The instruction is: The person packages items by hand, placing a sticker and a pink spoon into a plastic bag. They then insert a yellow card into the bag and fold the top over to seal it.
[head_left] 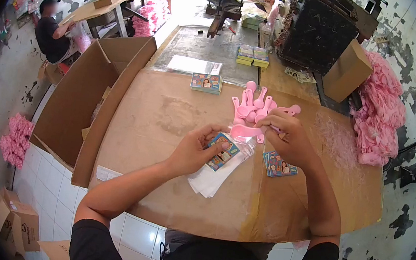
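Observation:
My left hand [192, 151] is closed on a colourful printed card [222, 155], its thumb lying across the front. Beneath that card, several clear plastic bags [209, 182] fan out on the cardboard surface. Between the fingers of my right hand [290, 139] is a pink plastic scoop [241, 132], its bowl pointing left at the bags' upper end. Just beyond it lies a loose pile of more pink scoops [244, 108]. A few printed cards [281, 167] lie below my right wrist.
A stack of cards [206, 83] and clear sleeves [195, 65] lie farther back, near more card stacks [253, 55]. A large open carton [61, 108] stands left of the table. Pink bundles [381, 108] hang at right by a dark machine [317, 32]. A person [55, 33] sits at far left.

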The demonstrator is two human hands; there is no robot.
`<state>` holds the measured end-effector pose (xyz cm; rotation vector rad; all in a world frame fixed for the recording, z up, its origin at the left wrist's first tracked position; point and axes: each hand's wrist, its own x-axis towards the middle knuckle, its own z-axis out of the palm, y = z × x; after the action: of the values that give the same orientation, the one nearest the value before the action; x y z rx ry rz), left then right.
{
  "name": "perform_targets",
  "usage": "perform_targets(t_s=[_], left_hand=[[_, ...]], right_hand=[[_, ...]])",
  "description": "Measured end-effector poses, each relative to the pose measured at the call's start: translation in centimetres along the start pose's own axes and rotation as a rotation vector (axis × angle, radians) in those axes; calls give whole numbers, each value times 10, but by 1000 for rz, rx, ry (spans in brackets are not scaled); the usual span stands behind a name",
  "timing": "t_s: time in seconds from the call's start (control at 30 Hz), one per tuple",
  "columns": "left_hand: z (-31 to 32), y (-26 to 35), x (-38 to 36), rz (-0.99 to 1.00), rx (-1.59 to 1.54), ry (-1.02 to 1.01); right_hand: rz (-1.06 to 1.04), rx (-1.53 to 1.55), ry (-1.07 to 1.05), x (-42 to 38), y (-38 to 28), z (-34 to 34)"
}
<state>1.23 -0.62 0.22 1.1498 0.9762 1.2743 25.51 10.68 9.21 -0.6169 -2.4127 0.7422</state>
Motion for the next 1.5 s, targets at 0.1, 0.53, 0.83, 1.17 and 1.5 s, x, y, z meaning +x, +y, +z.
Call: perform_targets(t_s=[0.1,0.53,0.83,1.17,1.5], left_hand=[[1,0,-1,5,36,-29],[6,-10,-6,-70,182,-145],[13,-2,-9,-32,94,-190],[-3,20,-7,-233,-206,-372],[7,6,-6,280,290,-209]], right_hand=[[-123,-74,-42,0,5,3],[-126,-177,-76,-6,-6,4],[19,467,-138,-13,-12,47],[-125,549,-278,-6,15,14],[-431,-70,-32,-7,-42,-12]])
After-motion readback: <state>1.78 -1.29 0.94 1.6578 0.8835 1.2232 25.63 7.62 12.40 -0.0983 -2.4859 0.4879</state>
